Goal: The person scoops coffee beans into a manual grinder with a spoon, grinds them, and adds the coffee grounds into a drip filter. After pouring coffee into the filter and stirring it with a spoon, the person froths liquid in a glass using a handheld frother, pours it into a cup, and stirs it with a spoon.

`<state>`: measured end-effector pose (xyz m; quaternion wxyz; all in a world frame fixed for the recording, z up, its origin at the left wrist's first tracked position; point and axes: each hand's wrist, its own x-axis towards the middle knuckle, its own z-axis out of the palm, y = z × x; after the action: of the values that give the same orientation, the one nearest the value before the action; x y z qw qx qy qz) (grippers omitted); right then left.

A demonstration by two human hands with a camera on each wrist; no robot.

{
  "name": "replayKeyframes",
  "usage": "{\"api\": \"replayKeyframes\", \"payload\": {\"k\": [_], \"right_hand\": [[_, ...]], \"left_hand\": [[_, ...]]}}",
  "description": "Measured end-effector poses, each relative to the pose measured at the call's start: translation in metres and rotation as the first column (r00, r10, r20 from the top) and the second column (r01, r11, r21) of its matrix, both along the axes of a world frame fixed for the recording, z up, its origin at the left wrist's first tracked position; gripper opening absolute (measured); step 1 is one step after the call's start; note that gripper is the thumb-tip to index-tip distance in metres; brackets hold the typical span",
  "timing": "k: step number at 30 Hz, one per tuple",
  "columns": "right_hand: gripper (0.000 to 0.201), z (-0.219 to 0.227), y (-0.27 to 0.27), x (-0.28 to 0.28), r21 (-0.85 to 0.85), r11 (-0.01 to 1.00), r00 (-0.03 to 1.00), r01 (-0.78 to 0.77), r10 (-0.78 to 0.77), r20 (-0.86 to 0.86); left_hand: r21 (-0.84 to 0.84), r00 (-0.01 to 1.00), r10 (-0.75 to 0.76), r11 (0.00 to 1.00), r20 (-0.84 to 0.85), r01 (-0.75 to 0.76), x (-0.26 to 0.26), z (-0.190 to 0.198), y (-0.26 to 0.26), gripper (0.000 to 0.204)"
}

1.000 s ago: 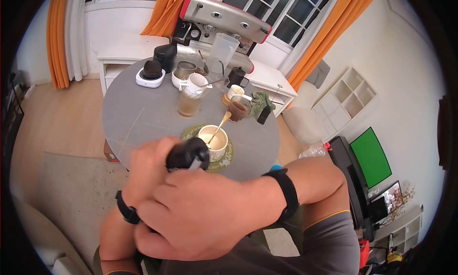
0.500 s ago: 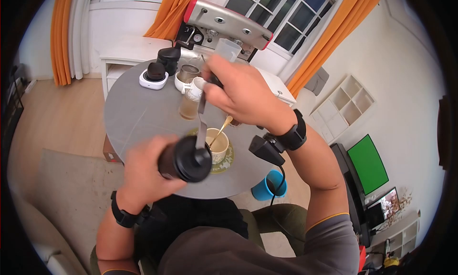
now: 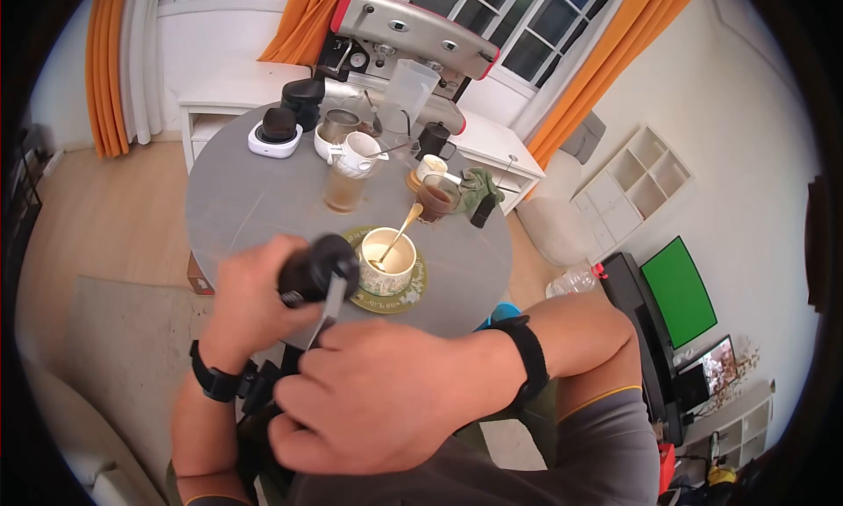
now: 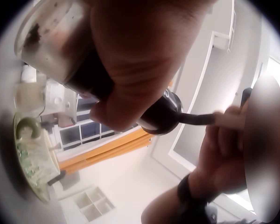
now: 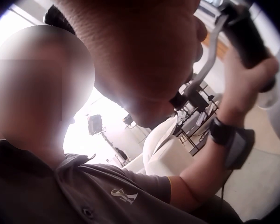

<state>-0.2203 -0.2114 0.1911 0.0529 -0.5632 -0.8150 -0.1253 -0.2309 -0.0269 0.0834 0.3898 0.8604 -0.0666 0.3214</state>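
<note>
My left hand [image 3: 246, 295] holds a black hand coffee grinder [image 3: 307, 275] by its body, tilted above the near edge of the table. In the left wrist view its clear lower chamber [image 4: 51, 42] shows dark bits inside. My right hand [image 3: 378, 396] grips the end of the grinder's metal crank [image 3: 332, 302], close in front of my body; its fingers hide most of the knob. Just beyond the grinder stands a cream patterned cup [image 3: 386, 282] with a gold spoon [image 3: 404, 225] in it, on a green saucer [image 3: 386, 304].
On the grey round table [image 3: 237, 199] stand a cloudy glass [image 3: 344, 194], a glass of brown liquid [image 3: 436, 199], a white scale [image 3: 272, 146] and a green cloth [image 3: 479, 186]. An espresso machine [image 3: 413, 32] is behind. A blue bin [image 3: 500, 313] shows beside the table.
My right hand swung the crank out over the table half a second ago and has come back near my body. The left hand keeps hold of the coffee grinder, which has shifted slightly.
</note>
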Motion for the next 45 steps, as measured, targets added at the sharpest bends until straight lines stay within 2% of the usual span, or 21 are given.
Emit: {"api": "replayKeyframes", "payload": {"k": [1, 3, 4, 6, 8, 10, 11, 13, 15, 17, 19, 22, 25, 27, 29, 33, 35, 37, 42, 44, 45], "right_hand": [[0.025, 0.005, 0.008, -0.003, 0.001, 1.000, 1.000, 0.000, 0.000, 0.003], [0.024, 0.022, 0.028, 0.000, 0.080, 0.996, 0.988, -0.027, 0.014, 0.156], [0.024, 0.029, 0.037, 0.005, 0.080, 0.996, 0.987, -0.028, 0.014, 0.161], [0.026, 0.046, 0.053, 0.019, -0.021, 0.994, 0.992, 0.105, -0.103, 0.075], [0.026, 0.069, 0.065, 0.035, -0.085, 0.933, 0.935, 0.350, -0.342, 0.093], [0.022, 0.063, 0.064, 0.076, 0.177, 0.943, 0.958, 0.283, -0.285, -0.013], [0.022, 0.066, 0.061, 0.089, 0.188, 0.925, 0.943, 0.331, -0.332, -0.025], [0.021, 0.067, 0.048, 0.110, 0.194, 0.887, 0.908, 0.419, -0.408, -0.095], [0.021, 0.060, 0.032, 0.126, 0.184, 0.873, 0.891, 0.452, -0.429, -0.149], [0.020, 0.047, 0.012, 0.133, 0.192, 0.790, 0.813, 0.582, -0.562, -0.151], [0.019, 0.035, -0.007, 0.133, 0.132, 0.781, 0.790, 0.611, -0.592, -0.158], [0.020, 0.010, -0.027, 0.121, 0.062, 0.831, 0.829, 0.553, -0.542, -0.136], [0.026, -0.009, -0.035, 0.094, 0.051, 0.943, 0.944, 0.329, -0.326, -0.056], [0.029, -0.014, -0.032, 0.066, -0.004, 0.973, 0.969, 0.232, -0.231, -0.092], [0.024, -0.016, -0.025, 0.043, -0.002, 0.994, 0.983, 0.107, -0.107, -0.148], [0.027, -0.004, -0.002, 0.008, -0.051, 0.999, 0.995, -0.002, -0.003, -0.101], [0.024, -0.002, 0.013, -0.001, 0.086, 0.993, 0.996, -0.084, 0.086, -0.021], [0.023, 0.008, 0.027, -0.003, 0.127, 0.990, 0.998, -0.056, 0.059, -0.025], [0.021, 0.038, 0.056, 0.027, 0.161, 0.983, 0.996, 0.084, -0.082, -0.016], [0.023, 0.053, 0.067, 0.048, 0.076, 0.933, 0.930, 0.352, -0.358, 0.087], [0.023, 0.052, 0.067, 0.065, 0.172, 0.925, 0.938, 0.340, -0.346, 0.007]], "left_hand": [[0.033, 0.995, -0.100, 0.994, -0.021, 0.101, -0.001, 0.000, -0.005, 0.046], [0.050, 0.994, -0.114, 0.992, 0.006, 0.113, -0.002, 0.000, -0.012, 0.048], [0.067, 0.991, -0.129, 0.990, 0.028, 0.127, -0.003, 0.000, -0.015, 0.049], [0.100, 0.984, -0.161, 0.983, 0.073, 0.154, -0.004, -0.002, -0.020, 0.053], [0.129, 0.974, -0.193, 0.976, 0.116, 0.178, -0.006, -0.003, -0.023, 0.057], [0.159, 0.962, -0.222, 0.967, 0.159, 0.197, -0.007, -0.003, -0.024, 0.060], [0.157, 0.962, -0.219, 0.968, 0.164, 0.194, -0.007, -0.002, -0.023, 0.060], [0.003, 0.953, -0.223, 0.974, 0.207, 0.227, -0.007, 0.002, -0.018, 0.060], [-0.019, 0.953, -0.187, 0.980, 0.237, 0.197, -0.007, 0.003, -0.012, 0.058], [-0.048, 0.971, -0.059, 0.996, 0.232, 0.072, -0.007, 0.004, -0.004, 0.056], [-0.095, 0.973, -0.018, 0.995, 0.228, 0.041, -0.008, 0.005, 0.004, 0.054], [-0.268, 0.968, 0.164, 0.957, 0.188, -0.110, -0.002, 0.001, 0.018, 0.049], [-0.237, 0.977, 0.187, 0.958, 0.100, -0.159, -0.002, 0.005, 0.029, 0.047], [-0.212, 0.977, 0.192, 0.963, 0.097, -0.168, 0.000, 0.004, 0.028, 0.047], [-0.072, 0.984, 0.173, 0.983, 0.050, -0.169, -0.001, 0.003, 0.024, 0.043], [-0.050, 0.996, 0.049, 0.998, 0.077, -0.045, 0.006, -0.003, 0.002, 0.050], [0.039, 0.988, -0.113, 0.993, 0.104, 0.110, 0.004, -0.002, -0.010, 0.045], [0.092, 0.986, -0.091, 0.993, 0.142, 0.079, -0.005, 0.004, -0.019, 0.040], [0.209, 0.959, -0.143, 0.974, 0.244, 0.092, -0.003, 0.005, -0.025, 0.049], [0.251, 0.945, -0.164, 0.964, 0.282, 0.092, -0.002, 0.002, -0.027, 0.053], [0.270, 0.938, -0.172, 0.959, 0.301, 0.089, -0.002, 0.000, -0.027, 0.055]]}}
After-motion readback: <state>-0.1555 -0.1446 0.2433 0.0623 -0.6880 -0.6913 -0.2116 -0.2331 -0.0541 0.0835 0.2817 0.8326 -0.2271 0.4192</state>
